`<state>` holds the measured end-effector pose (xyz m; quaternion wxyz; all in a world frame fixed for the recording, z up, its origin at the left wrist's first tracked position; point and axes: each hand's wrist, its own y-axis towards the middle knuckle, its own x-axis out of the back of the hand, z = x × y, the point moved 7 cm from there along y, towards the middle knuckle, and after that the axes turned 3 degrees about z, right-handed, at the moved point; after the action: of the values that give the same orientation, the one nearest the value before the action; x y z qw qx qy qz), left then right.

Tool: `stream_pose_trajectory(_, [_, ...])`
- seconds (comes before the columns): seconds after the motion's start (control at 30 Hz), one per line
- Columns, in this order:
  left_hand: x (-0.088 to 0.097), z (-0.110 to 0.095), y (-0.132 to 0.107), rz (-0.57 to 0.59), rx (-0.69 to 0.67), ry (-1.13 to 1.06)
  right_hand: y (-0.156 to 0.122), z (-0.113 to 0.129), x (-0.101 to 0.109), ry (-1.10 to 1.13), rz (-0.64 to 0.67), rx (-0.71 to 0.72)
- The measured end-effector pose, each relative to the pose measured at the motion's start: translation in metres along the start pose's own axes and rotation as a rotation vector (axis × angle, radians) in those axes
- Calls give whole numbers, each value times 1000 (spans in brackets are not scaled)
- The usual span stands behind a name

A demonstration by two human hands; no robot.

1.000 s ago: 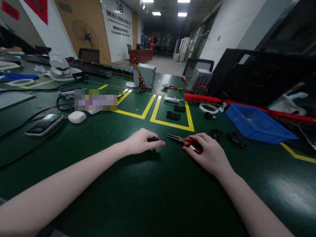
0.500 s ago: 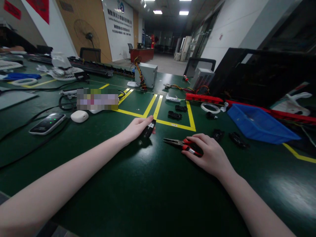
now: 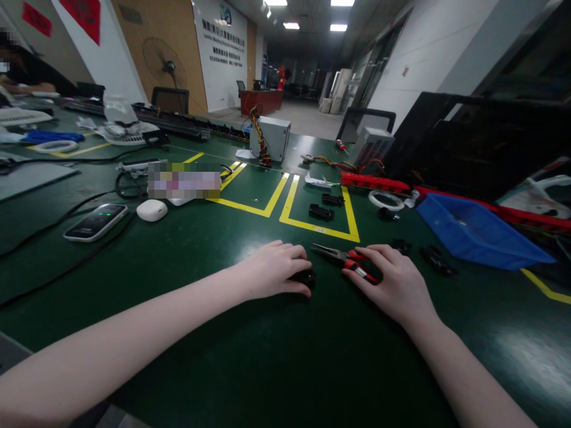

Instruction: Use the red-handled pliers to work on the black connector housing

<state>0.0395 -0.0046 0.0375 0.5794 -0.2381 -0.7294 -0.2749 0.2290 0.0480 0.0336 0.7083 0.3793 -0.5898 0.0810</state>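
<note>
My left hand [image 3: 274, 270] lies knuckles-up on the green table [image 3: 285, 356], its fingers curled over a small black plastic part [image 3: 304, 276] that shows only at the fingertips. Just to its right my right hand [image 3: 395, 285] rests on the red-and-black handles of a pair of long-nose pliers [image 3: 345, 260], whose closed jaws point left toward the black part. The pliers lie flat on the table.
Two black parts [image 3: 321, 211] sit inside a yellow taped square [image 3: 319, 226]. More black parts [image 3: 437, 260] lie beside a blue bin [image 3: 482, 235] at right. A phone [image 3: 95, 222], white case [image 3: 151, 210] and cables lie at left. A grey power supply [image 3: 271, 137] stands behind.
My left hand held the black part raised near the yellow tape half a second ago; it has now come back down to the table beside the pliers. The right hand stayed on the handles.
</note>
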Motion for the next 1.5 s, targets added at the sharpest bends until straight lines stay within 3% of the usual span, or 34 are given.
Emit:
stream_pose_trajectory(0.1, [18, 3, -11, -28, 10, 1, 0, 4, -2, 18, 17, 29])
stream_pose_trajectory(0.2, [29, 23, -30, -26, 61, -17, 1, 6, -2, 35, 15, 41])
stream_pose_trajectory(0.37, [20, 73, -61, 91, 147, -181, 2, 6, 0, 63, 17, 34])
stream_pose_trajectory(0.5, [16, 87, -65, 100, 159, -288, 2, 6, 0, 78, 19, 38])
stream_pose_trajectory(0.7, [16, 77, -58, 99, 154, -172, 0, 5, -4, 68, 32, 41])
stream_pose_trajectory(0.83, [15, 67, -54, 121, 73, -134, 0, 6, -3, 61, 20, 56])
stream_pose_trajectory(1.1, [10, 62, -46, 112, 60, -129, 0, 23, 21, 90, -163, 158])
stream_pose_trajectory(1.27, [14, 48, -40, -50, 169, -555, -3, 38, 33, 150, -208, 219])
stream_pose_trajectory(1.5, [18, 18, -33, -190, 174, -1065, -4, 50, 35, 185, -198, 270])
